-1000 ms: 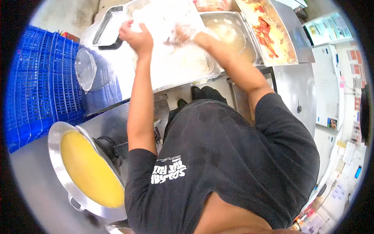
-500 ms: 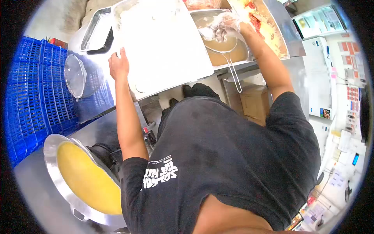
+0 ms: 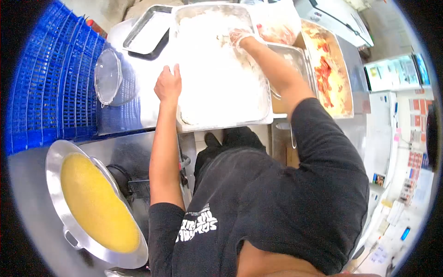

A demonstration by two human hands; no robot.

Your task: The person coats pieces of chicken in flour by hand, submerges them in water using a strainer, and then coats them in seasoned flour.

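Observation:
A large rectangular tray (image 3: 224,123) of white powder, probably flour, lies before me, its middle washed out by glare. At its left edge, my left hand (image 3: 169,84) is bare and closed around the rim, thumb upward. My right hand (image 3: 242,38), in a clear plastic glove, reaches into the powder near the far right side. Small pale lumps (image 3: 223,40) lie by its fingertips; glare and the glove blur whether the fingers hold any. Under my right forearm, a metal pan (image 3: 304,69) of cloudy liquid is partly hidden, with a strainer's handle (image 3: 294,138) sticking out toward me.
At right stands a box (image 3: 348,104) with yellowish and red contents, beside a plastic bag (image 3: 281,27). Left are an empty metal tray (image 3: 147,30), a round mesh strainer (image 3: 107,76) and blue crates (image 3: 55,78). A wide pan (image 3: 55,184) of yellow liquid sits lower left.
My right hand has moved left from the liquid pan, where it held wet pale pieces, into the powder tray. The view has shifted, and my left hand remains at the tray's left edge.

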